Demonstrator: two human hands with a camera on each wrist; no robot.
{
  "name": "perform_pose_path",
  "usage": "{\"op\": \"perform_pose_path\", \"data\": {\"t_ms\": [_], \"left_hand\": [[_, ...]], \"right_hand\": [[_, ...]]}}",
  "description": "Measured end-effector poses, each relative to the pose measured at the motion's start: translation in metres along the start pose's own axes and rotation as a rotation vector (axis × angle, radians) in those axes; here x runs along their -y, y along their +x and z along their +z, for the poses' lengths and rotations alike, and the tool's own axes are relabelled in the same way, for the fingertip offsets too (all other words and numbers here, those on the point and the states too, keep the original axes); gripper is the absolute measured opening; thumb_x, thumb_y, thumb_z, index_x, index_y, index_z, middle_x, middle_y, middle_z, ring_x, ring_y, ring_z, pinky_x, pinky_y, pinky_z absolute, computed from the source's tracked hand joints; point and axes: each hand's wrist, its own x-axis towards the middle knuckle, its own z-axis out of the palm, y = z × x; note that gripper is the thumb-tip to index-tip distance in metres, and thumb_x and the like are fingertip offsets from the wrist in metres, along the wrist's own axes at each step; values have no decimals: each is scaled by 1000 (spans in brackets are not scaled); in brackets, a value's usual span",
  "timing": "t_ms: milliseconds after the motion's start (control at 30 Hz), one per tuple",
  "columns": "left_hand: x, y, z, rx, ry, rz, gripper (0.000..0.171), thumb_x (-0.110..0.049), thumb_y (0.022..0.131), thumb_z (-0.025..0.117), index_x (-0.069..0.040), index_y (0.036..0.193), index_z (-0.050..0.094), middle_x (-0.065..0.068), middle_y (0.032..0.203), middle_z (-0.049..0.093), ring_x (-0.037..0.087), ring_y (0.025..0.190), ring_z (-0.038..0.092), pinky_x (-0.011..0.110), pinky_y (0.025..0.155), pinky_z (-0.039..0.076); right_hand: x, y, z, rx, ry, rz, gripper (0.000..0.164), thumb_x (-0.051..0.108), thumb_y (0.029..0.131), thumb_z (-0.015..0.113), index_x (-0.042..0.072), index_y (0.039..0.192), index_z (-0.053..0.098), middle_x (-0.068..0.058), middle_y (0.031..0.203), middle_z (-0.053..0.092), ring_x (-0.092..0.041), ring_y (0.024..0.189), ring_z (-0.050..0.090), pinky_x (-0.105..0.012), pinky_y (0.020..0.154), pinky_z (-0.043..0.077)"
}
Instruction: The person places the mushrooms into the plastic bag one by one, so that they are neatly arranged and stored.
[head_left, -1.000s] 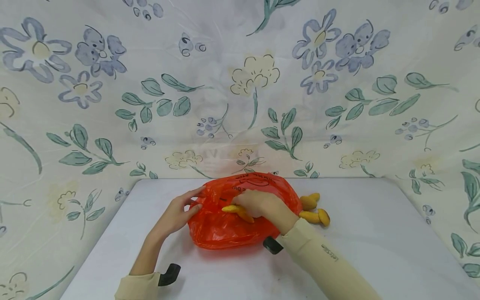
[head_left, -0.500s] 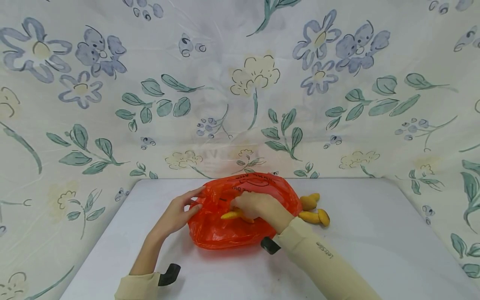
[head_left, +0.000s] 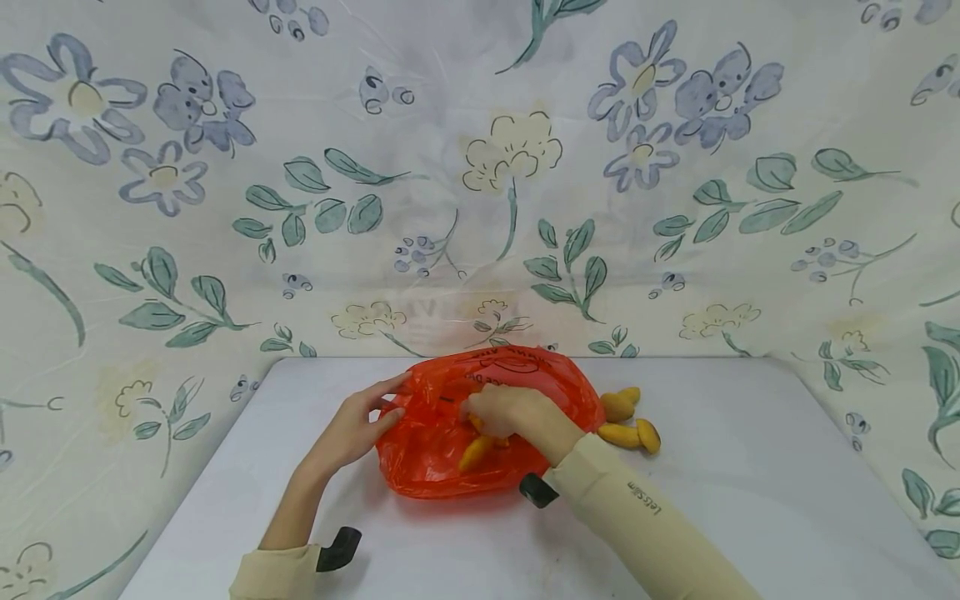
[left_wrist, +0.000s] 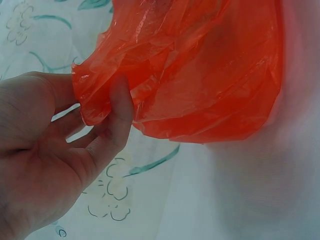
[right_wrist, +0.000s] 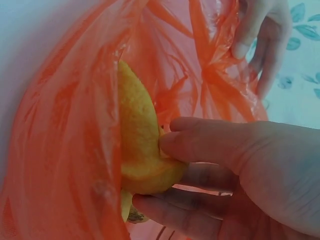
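A red plastic bag [head_left: 431,467] with dark print lies mouth-up on the white table. My left hand [head_left: 354,429] is at its left side; in the left wrist view the thumb and fingers pinch the bag's edge [left_wrist: 97,95]. My right hand [head_left: 510,412] reaches into the bag's mouth. Between its thumb and fingers is a yellow lobed fruit [right_wrist: 140,130], one lobe pointing toward the bag's near side. Behind the red plastic, part of this fruit is hidden. A second yellow piece with a brownish end [right_wrist: 136,216] shows below it.
Two more yellow lobed fruits, one farther [head_left: 619,404] and one nearer [head_left: 632,435], lie against the bag's right side on the table [head_left: 720,500]. A flowered cloth [head_left: 450,208] hangs behind the table's back edge.
The right hand has turned and shifted slightly left; the yellow fruit's tip, earlier pointing left, now points down toward the near side of the bag. The left hand has stayed still.
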Motion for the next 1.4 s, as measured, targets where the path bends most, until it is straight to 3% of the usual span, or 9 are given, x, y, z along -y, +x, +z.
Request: {"op": "perform_pose_path", "data": {"t_ms": [433, 633, 900, 967, 1167, 1233, 1400], "left_hand": [[-1, -1, 0, 14, -18, -13, 56, -5, 95, 60, -14, 148, 45, 19, 135, 58, 35, 110, 62, 30, 78, 61], [0, -1, 0, 6, -5, -5, 55, -5, 95, 60, -13, 147, 46, 19, 133, 59, 35, 110, 63, 30, 78, 61], [2, -1, 0, -3, 11, 5, 55, -6, 94, 61, -13, 147, 46, 18, 132, 61, 33, 109, 62, 29, 77, 61], [2, 0, 0, -2, 12, 7, 54, -6, 94, 61, -13, 147, 46, 18, 132, 61, 33, 109, 62, 29, 77, 61], [1, -1, 0, 0, 18, -1, 54, -6, 95, 61, -13, 146, 46, 18, 132, 61, 33, 109, 62, 29, 77, 61], [1, -1, 0, -3, 22, -3, 54, -6, 94, 61, -13, 146, 47, 18, 132, 61, 34, 110, 62, 29, 78, 61], [0, 0, 0, -1, 22, -7, 55, -6, 94, 61, -13, 147, 46, 18, 133, 61, 34, 110, 62, 29, 78, 61]], "right_hand": [[-7, -8, -5, -31, 56, 6, 35, 23, 94, 65, 28, 128, 64, 4, 107, 62, -16, 98, 52, -29, 81, 52], [-13, -12, -11, -50, 41, -11, 35, 28, 95, 63, 26, 130, 63, 5, 114, 66, -16, 98, 57, -35, 94, 53], [-20, -19, -19, -52, 26, -15, 42, 26, 96, 61, 25, 138, 56, 2, 129, 61, -20, 114, 50, -43, 107, 45], [-23, -21, -21, -52, 19, -15, 42, 27, 96, 61, 25, 138, 56, 2, 127, 61, -20, 113, 50, -41, 105, 46], [-29, -25, -23, -46, 54, -27, 44, 29, 96, 62, 23, 138, 56, 3, 109, 61, -17, 96, 54, -27, 78, 50], [-30, -27, -25, -50, 65, -34, 44, 29, 96, 63, 22, 139, 56, 3, 109, 61, -17, 93, 55, -27, 75, 50], [-35, -35, -27, -71, 69, -22, 45, 32, 95, 64, 22, 138, 56, 2, 123, 63, -18, 105, 56, -36, 97, 51]]}}
